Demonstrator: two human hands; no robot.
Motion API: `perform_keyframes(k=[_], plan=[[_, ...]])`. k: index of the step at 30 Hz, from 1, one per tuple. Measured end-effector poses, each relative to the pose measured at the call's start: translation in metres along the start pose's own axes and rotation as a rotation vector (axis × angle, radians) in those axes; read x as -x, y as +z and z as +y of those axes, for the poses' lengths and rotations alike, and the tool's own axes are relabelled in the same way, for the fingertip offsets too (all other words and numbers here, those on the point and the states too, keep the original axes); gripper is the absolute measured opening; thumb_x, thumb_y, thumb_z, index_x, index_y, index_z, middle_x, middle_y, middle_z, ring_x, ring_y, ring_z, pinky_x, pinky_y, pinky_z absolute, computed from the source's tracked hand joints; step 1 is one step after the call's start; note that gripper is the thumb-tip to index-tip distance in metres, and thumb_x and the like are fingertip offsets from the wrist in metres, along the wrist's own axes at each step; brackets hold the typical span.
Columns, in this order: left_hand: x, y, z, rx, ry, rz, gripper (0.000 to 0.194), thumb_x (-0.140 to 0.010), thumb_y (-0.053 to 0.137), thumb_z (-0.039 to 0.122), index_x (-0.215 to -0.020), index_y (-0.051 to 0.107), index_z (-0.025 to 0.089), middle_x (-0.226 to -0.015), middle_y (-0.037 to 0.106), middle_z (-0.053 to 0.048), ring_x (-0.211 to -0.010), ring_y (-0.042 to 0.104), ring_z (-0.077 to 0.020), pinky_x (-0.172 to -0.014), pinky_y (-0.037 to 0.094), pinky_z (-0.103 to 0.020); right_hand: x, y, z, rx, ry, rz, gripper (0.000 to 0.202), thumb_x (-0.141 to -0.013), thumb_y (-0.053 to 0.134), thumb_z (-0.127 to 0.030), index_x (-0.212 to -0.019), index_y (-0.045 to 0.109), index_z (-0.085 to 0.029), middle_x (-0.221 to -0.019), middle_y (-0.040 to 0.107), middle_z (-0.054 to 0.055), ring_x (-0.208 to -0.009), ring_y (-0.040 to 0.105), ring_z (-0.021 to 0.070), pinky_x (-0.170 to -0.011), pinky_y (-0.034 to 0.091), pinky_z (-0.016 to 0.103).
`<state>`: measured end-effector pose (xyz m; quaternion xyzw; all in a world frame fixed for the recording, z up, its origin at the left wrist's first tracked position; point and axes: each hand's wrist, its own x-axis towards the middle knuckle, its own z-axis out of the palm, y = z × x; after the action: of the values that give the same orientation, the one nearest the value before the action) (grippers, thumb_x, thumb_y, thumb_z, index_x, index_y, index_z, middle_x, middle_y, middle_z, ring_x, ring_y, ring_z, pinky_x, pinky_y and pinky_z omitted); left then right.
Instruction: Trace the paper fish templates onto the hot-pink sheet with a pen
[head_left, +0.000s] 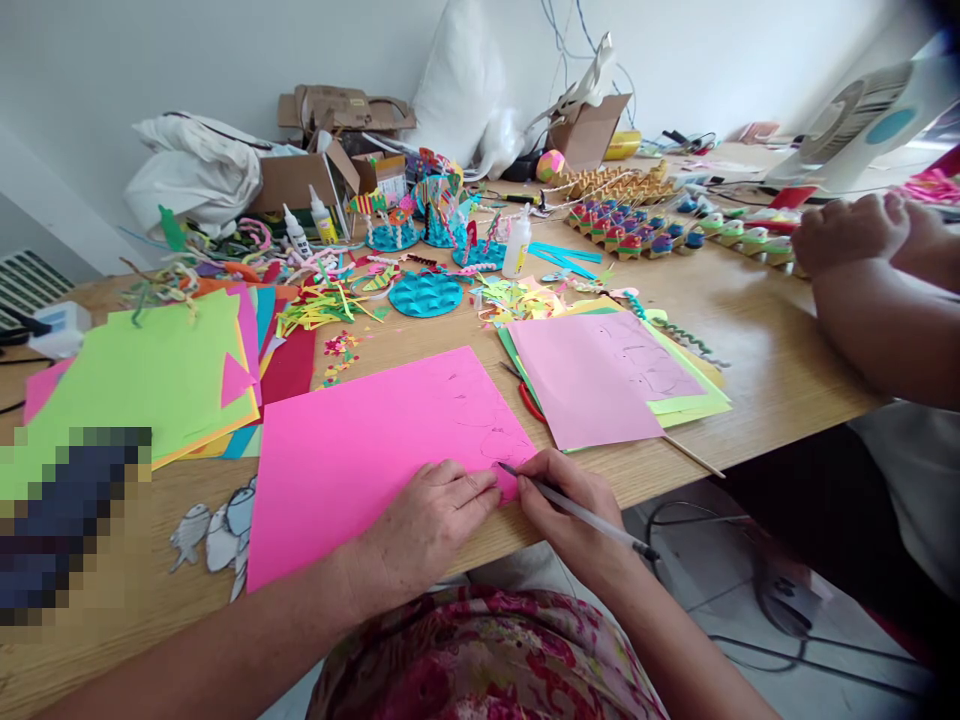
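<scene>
A bright pink sheet of paper (352, 450) lies at the table's front edge, with thin drawn outlines on its right part. My left hand (431, 515) rests on the sheet near its front edge, fingers lying flat and holding nothing. Between the fingers of my right hand (574, 490) is a pen (596, 520) with a clear barrel. Its tip touches the pink sheet at the lower right, close to my left fingertips. Grey fish cutouts (221, 537) lie left of the sheet, one partly beneath or against its edge.
Pale pink paper (577, 385) with outlines lies on coloured sheets at right, red-handled scissors (531, 400) partly under it. A green paper stack (172, 350) is at left. Behind stand a glue bottle (517, 245) and a blue scalloped disc (425, 293). Another person's arms (877, 290) rest at right.
</scene>
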<state>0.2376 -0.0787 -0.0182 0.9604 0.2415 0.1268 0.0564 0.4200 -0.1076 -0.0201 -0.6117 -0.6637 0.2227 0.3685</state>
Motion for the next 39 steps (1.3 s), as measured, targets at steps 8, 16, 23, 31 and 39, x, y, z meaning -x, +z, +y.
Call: perform_keyframes(k=[8, 16, 23, 31, 39], plan=[[0.0007, -0.0021, -0.0005, 0.024, -0.006, -0.024, 0.029, -0.090, 0.041, 0.016, -0.118, 0.046, 0.012, -0.117, 0.054, -0.005, -0.091, 0.043, -0.0196, -0.080, 0.040, -0.033, 0.0001, -0.0020, -0.0019, -0.007, -0.022, -0.010, 0.010, -0.076, 0.049, -0.019, -0.067, 0.054, -0.018, -0.055, 0.057, -0.003, -0.048, 0.048, 0.0091, -0.047, 0.035, 0.019], [0.0008, -0.0009, 0.0000, 0.024, 0.007, -0.008, 0.030, -0.090, 0.040, 0.015, -0.119, 0.045, 0.012, -0.120, 0.053, -0.005, -0.091, 0.042, -0.0195, -0.081, 0.040, -0.033, 0.0005, -0.0020, -0.0015, -0.014, -0.006, 0.014, 0.009, -0.076, 0.049, -0.019, -0.069, 0.054, -0.018, -0.057, 0.057, -0.003, -0.050, 0.050, 0.0094, -0.048, 0.036, 0.019], [0.0016, -0.0002, -0.0005, 0.029, -0.005, -0.023, 0.030, -0.089, 0.041, 0.015, -0.119, 0.046, 0.013, -0.120, 0.052, -0.005, -0.091, 0.042, -0.0198, -0.082, 0.040, -0.034, 0.0005, -0.0010, -0.0002, 0.002, -0.002, 0.007, 0.009, -0.077, 0.049, -0.020, -0.070, 0.054, -0.018, -0.058, 0.058, -0.003, -0.051, 0.050, 0.0093, -0.049, 0.036, 0.019], [0.0012, 0.0003, 0.0001, 0.037, -0.007, -0.020, 0.032, -0.089, 0.042, 0.015, -0.120, 0.045, 0.013, -0.121, 0.052, -0.005, -0.092, 0.042, -0.0194, -0.082, 0.040, -0.033, 0.0002, -0.0029, -0.0029, -0.027, 0.017, 0.000, 0.009, -0.076, 0.049, -0.019, -0.068, 0.054, -0.018, -0.056, 0.056, -0.004, -0.049, 0.048, 0.0091, -0.047, 0.035, 0.019], [0.0012, -0.0005, -0.0005, -0.002, 0.000, -0.030, 0.033, -0.088, 0.043, 0.015, -0.120, 0.046, 0.013, -0.120, 0.053, -0.006, -0.092, 0.045, -0.0188, -0.081, 0.041, -0.032, 0.0005, -0.0024, -0.0028, 0.005, 0.021, 0.006, 0.010, -0.077, 0.049, -0.020, -0.069, 0.055, -0.019, -0.057, 0.058, -0.003, -0.050, 0.050, 0.0094, -0.048, 0.035, 0.019]])
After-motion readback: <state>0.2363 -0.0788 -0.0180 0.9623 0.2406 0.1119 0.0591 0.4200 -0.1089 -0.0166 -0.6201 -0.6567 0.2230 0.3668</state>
